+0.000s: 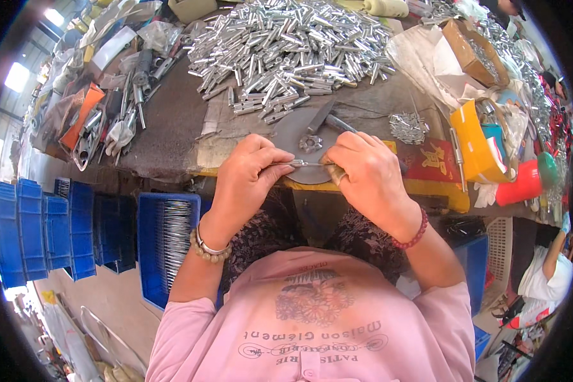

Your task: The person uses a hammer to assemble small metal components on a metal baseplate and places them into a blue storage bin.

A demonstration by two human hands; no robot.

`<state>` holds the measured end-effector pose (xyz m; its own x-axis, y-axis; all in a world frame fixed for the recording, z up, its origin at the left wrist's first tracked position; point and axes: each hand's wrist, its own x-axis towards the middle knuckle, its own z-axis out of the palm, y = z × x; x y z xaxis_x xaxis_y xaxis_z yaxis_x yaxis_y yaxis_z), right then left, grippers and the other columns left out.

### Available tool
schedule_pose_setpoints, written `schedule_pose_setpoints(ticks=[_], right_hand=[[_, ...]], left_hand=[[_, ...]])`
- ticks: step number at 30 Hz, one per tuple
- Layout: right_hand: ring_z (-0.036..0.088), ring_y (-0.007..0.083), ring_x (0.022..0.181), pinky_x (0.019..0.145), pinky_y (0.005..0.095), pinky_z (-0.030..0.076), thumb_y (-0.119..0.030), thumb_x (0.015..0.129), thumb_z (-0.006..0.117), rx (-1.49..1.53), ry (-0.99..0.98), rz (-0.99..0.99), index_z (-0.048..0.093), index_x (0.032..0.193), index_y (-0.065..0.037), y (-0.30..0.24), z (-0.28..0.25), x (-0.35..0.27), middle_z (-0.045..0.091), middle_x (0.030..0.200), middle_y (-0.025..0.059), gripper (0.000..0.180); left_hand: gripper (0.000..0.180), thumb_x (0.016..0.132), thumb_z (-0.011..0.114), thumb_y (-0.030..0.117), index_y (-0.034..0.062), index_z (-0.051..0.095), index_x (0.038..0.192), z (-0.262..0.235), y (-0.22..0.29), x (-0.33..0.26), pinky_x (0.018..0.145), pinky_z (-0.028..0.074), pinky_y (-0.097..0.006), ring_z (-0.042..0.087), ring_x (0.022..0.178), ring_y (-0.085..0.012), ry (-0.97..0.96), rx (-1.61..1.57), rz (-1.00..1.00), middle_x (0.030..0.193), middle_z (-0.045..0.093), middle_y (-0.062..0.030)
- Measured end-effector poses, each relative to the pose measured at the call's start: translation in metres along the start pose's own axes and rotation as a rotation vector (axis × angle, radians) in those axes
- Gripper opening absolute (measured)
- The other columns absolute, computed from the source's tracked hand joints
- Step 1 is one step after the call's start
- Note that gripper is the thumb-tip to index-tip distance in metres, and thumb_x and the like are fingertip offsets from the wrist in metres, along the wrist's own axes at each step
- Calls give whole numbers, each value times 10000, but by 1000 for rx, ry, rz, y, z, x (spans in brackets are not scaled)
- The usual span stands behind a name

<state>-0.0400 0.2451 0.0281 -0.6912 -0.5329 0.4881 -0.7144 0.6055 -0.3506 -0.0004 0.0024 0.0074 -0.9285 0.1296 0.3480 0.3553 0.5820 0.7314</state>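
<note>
Close to the bench's front edge, my left hand (251,170) and my right hand (366,175) face each other, fingers pinched. Between them stretches a thin silvery metal rod with a small fitting (301,163); the left fingers grip the fitting end and the right fingers the rod end. Both hands are above a round grey metal plate (286,132). On that plate lies a small notched metal piece (310,144). A hammer (320,119) rests just beyond, its handle reaching behind my right hand.
A large heap of short metal tubes (293,54) covers the far bench. Small pins (409,127) lie to the right, near a yellow box (471,145) and a red container (521,183). Tools (140,83) clutter the left. A blue bin (148,254) of metal rods stands below.
</note>
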Motion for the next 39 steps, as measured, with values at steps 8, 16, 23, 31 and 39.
schedule_pose_setpoints(ticks=[8, 16, 23, 31, 39], right_hand=[[691, 313, 894, 813, 446, 558, -40, 811, 756, 120, -8, 12, 735, 838, -77, 9, 8, 3, 661, 875, 79, 51], [700, 325, 914, 815, 443, 573, -71, 827, 788, 152, 27, 27, 755, 848, -68, 10, 4, 2, 675, 896, 102, 40], [718, 343, 998, 862, 447, 578, -120, 884, 751, -287, 45, 421, 800, 1010, -106, 88, -46, -4, 709, 1019, 114, 136], [710, 371, 1036, 890, 477, 567, -159, 878, 760, -402, -46, 514, 796, 1027, -94, 107, -31, 4, 705, 1053, 130, 166], [742, 297, 883, 818, 389, 581, -39, 866, 740, 152, 37, 530, 687, 983, -29, 79, -25, 17, 733, 953, 160, 128]], left_hand=[[201, 869, 821, -22, 33, 813, 1063, 2, -1, 0, 800, 512, -320, 646, 911, -229, -25, -52, -19, 956, 643, -75], [148, 868, 842, 64, 72, 791, 1006, 2, 3, 2, 739, 536, -381, 672, 861, -285, -12, 57, 44, 932, 653, -86], [176, 874, 825, -3, 30, 785, 1042, 1, 6, -2, 762, 518, -340, 650, 861, -267, -16, 98, 51, 955, 636, -103], [162, 879, 820, -10, 23, 781, 1033, 3, 8, -6, 761, 514, -337, 647, 859, -268, 0, 61, 31, 951, 635, -105], [152, 889, 819, 13, 30, 788, 1037, 1, 4, 3, 770, 522, -342, 653, 871, -267, 4, 49, 39, 955, 640, -103]])
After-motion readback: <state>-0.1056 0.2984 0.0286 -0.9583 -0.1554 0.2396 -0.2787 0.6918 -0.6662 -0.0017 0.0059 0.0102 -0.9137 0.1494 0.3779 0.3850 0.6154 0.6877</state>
